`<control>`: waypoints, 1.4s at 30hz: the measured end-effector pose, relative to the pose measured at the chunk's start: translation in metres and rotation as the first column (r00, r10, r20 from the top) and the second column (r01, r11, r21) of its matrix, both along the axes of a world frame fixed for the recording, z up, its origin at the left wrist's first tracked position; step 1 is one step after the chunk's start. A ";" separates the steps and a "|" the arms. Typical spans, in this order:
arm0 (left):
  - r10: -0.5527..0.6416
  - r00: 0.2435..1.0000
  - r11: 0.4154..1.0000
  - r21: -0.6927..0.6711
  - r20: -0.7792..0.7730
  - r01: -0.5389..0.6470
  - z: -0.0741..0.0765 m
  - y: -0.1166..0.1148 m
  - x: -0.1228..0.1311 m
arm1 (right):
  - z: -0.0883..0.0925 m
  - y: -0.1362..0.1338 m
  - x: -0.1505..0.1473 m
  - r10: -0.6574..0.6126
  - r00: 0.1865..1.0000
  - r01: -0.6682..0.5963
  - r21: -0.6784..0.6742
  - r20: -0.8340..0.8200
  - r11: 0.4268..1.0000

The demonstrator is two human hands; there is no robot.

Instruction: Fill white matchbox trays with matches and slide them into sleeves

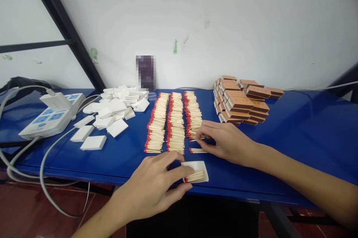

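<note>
My left hand (pixel 163 180) grips a small white matchbox tray (pixel 200 166) by its left side near the table's front edge. Inside the tray lie several red-headed matches (pixel 197 176), with one of my fingers over them. Beyond it, my right hand (pixel 223 141) has thumb and forefinger closed at the near end of the right row of matches (pixel 192 111); matches show at the fingertips. A few loose matches (pixel 198 151) lie just below. Two more rows, the middle row of matches (pixel 175 122) and the left row of matches (pixel 156 122), run alongside.
A heap of white trays (pixel 117 105) lies at left on the blue table (pixel 293 148). Stacked orange-brown matchbox sleeves (pixel 240 102) stand at right. A power strip (pixel 53 119) with looping cables occupies the far left. A blurred dark rectangle (pixel 145 73) leans against the wall.
</note>
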State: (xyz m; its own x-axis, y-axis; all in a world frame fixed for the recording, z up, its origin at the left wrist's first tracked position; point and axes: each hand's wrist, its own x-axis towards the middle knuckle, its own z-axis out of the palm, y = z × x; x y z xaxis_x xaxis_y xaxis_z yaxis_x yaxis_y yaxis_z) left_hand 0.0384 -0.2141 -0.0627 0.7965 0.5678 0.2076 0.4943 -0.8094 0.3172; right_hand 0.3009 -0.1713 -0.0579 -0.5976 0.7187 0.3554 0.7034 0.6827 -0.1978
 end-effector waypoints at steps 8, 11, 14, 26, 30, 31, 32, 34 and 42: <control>-0.003 1.000 1.000 0.004 0.001 0.003 -0.002 0.000 -0.001 | 0.001 -0.002 0.000 -0.067 0.998 0.067 -0.054 0.014 0.996; -0.003 1.000 1.000 0.005 -0.005 0.003 -0.002 -0.001 -0.001 | 0.001 -0.001 0.001 -0.066 0.998 0.066 -0.034 0.005 0.997; -0.002 1.000 1.000 0.004 -0.005 0.002 -0.001 0.000 -0.001 | 0.001 -0.001 0.001 -0.048 0.999 0.048 -0.035 0.002 0.998; -0.001 1.000 1.000 0.010 -0.006 0.001 -0.001 0.000 -0.001 | 0.005 -0.001 -0.003 -0.066 0.993 0.047 -0.188 -0.096 0.981; -0.004 1.000 1.000 0.009 -0.008 0.004 -0.001 0.000 0.000 | 0.009 -0.004 -0.005 -0.046 0.987 0.002 -0.272 -0.155 0.962; -0.002 1.000 1.000 0.010 -0.006 0.003 -0.001 0.000 0.000 | 0.009 -0.005 -0.005 -0.047 0.986 0.000 -0.277 -0.161 0.961; -0.002 1.000 1.000 0.011 -0.004 0.002 -0.001 0.000 0.000 | 0.010 -0.005 -0.004 -0.054 0.985 0.008 -0.271 -0.164 0.963; -0.002 1.000 1.000 0.013 0.000 0.002 -0.001 0.000 0.000 | 0.009 -0.005 -0.003 -0.083 0.984 0.044 -0.240 -0.157 0.970; -0.004 1.000 1.000 0.007 0.003 0.004 -0.001 0.000 0.000 | 0.006 -0.002 -0.001 -0.100 0.985 0.071 -0.202 -0.137 0.977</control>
